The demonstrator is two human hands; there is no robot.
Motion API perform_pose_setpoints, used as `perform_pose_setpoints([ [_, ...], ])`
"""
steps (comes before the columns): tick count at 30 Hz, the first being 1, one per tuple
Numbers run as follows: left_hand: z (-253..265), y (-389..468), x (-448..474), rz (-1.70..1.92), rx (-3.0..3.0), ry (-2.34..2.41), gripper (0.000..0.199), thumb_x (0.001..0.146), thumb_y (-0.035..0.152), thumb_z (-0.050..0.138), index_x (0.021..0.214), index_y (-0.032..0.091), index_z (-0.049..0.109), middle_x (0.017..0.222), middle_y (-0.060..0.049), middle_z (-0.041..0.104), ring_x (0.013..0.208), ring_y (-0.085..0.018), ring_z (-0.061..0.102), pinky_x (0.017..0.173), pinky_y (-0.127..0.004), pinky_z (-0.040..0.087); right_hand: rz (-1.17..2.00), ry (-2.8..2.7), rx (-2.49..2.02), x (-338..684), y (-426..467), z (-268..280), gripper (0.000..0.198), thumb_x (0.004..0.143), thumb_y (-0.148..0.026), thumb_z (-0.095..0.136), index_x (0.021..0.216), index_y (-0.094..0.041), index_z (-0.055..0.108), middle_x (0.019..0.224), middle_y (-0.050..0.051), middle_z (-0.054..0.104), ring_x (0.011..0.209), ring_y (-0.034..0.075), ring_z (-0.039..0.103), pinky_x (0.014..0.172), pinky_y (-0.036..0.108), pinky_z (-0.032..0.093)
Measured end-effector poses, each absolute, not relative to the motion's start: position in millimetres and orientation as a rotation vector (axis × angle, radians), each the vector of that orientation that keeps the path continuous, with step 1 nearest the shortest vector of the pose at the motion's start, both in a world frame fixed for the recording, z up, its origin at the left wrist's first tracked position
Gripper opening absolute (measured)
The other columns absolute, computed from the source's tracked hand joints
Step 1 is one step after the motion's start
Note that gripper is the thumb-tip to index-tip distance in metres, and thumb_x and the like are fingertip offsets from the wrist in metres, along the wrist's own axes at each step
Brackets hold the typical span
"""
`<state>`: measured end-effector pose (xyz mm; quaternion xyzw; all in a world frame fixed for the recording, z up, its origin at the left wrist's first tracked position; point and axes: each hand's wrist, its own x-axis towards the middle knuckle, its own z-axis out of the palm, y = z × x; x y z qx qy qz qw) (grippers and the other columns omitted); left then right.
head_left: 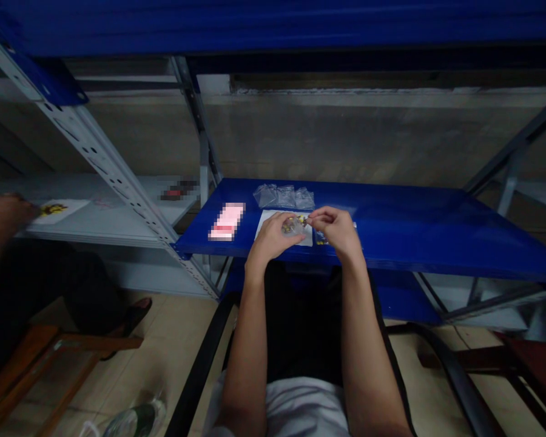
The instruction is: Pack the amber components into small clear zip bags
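While left hand (273,235) holds clear bag (293,227), right hand (335,227) beside.

Likely a workshop, blue metal shelving (418,224), perforated upright (100,152), wooden stool (40,340), tiled floor (168,331)

Holding a clear bag (292,227) over the white sheet (308,239) with the left hand (273,235), seemingly pinching a tiny piece (307,221) there with the right hand (333,226); facing plastic packets (285,196) beyond the sheet.
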<state>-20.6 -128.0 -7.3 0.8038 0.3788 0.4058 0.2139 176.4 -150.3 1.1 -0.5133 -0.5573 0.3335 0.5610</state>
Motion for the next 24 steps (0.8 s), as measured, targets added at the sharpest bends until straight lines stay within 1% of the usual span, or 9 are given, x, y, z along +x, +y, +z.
perform_pose_setpoints([
  [5,-2.6,-131.0,-15.4,1.114,2.165,0.961,0.046,0.077,0.029,0.089,0.120,0.020,0.073,0.114,-0.009,0.076,0.101,-0.023,0.072,0.092,-0.036,0.058,0.667,-1.345,-1.211,166.0,-156.2,-5.0,0.018,0.074,-0.036,0.077,0.082,-0.020,0.076,0.084,0.006,0.078,0.076,0.020,0.069,0.074,0.034,0.053],
  [8,-2.3,-131.3,-14.0,1.104,2.150,0.932,0.045,0.077,0.029,0.088,0.119,0.020,0.074,0.114,-0.009,0.076,0.101,-0.022,0.072,0.092,-0.036,0.058,0.648,-1.362,-1.245,162.4,-156.8,-7.4,0.017,0.075,-0.037,0.075,0.081,-0.021,0.078,0.083,0.005,0.078,0.075,0.020,0.067,0.074,0.034,0.051],
  [11,-2.7,-131.3,-13.9,1.102,2.136,0.936,0.046,0.077,0.030,0.088,0.119,0.020,0.074,0.115,-0.009,0.076,0.101,-0.023,0.072,0.091,-0.036,0.058,0.711,-1.347,-1.241,160.9,-159.9,-6.4,0.022,0.076,-0.040,0.075,0.082,-0.020,0.080,0.081,0.005,0.078,0.072,0.020,0.065,0.072,0.033,0.050],
  [13,-2.6,-131.8,-14.6,1.102,2.135,0.940,0.048,0.077,0.032,0.088,0.120,0.020,0.073,0.114,-0.009,0.076,0.099,-0.022,0.072,0.090,-0.036,0.058,0.735,-1.349,-1.203,163.1,-161.6,-6.3,0.027,0.079,-0.044,0.075,0.087,-0.019,0.081,0.086,0.006,0.079,0.076,0.020,0.066,0.073,0.033,0.050],
  [15,-1.9,-132.7,-15.9,1.100,2.142,0.950,0.049,0.077,0.034,0.089,0.121,0.020,0.073,0.113,-0.008,0.077,0.096,-0.021,0.072,0.089,-0.035,0.058,0.688,-1.337,-1.209,168.6,-160.8,-8.6,0.029,0.083,-0.046,0.072,0.091,-0.019,0.081,0.090,0.007,0.080,0.078,0.021,0.068,0.074,0.032,0.050],
  [17,-0.4,-133.9,-17.7,1.101,2.150,0.976,0.051,0.076,0.034,0.090,0.121,0.019,0.072,0.111,-0.008,0.077,0.094,-0.021,0.071,0.087,-0.034,0.058,0.571,-1.340,-1.313,175.4,-156.2,-13.7,0.029,0.086,-0.042,0.068,0.094,-0.018,0.080,0.091,0.008,0.080,0.077,0.021,0.068,0.073,0.032,0.050],
  [19,1.7,-135.0,-20.0,1.118,2.150,1.016,0.052,0.074,0.033,0.091,0.120,0.018,0.072,0.110,-0.007,0.076,0.093,-0.020,0.071,0.087,-0.034,0.057,0.416,-1.419,-1.478,180.5,-148.4,-20.3,0.025,0.089,-0.033,0.063,0.095,-0.017,0.081,0.090,0.010,0.079,0.076,0.022,0.069,0.075,0.033,0.050],
  [22,3.9,-135.5,-24.4,1.153,2.150,1.080,0.051,0.073,0.030,0.091,0.119,0.019,0.072,0.111,-0.007,0.075,0.095,-0.021,0.071,0.089,-0.034,0.057,0.231,-1.615,-1.687,180.8,-135.1,-28.7,0.026,0.091,-0.020,0.058,0.099,-0.018,0.083,0.096,0.012,0.079,0.088,0.024,0.071,0.083,0.032,0.049],
  [24,3.8,-134.6,-27.8,1.161,2.169,1.109,0.050,0.074,0.029,0.091,0.118,0.020,0.072,0.112,-0.007,0.074,0.098,-0.022,0.071,0.090,-0.035,0.057,0.183,-1.705,-1.797,177.4,-127.9,-31.5,0.028,0.093,-0.018,0.058,0.106,-0.019,0.083,0.104,0.013,0.078,0.098,0.026,0.072,0.086,0.032,0.049],
])
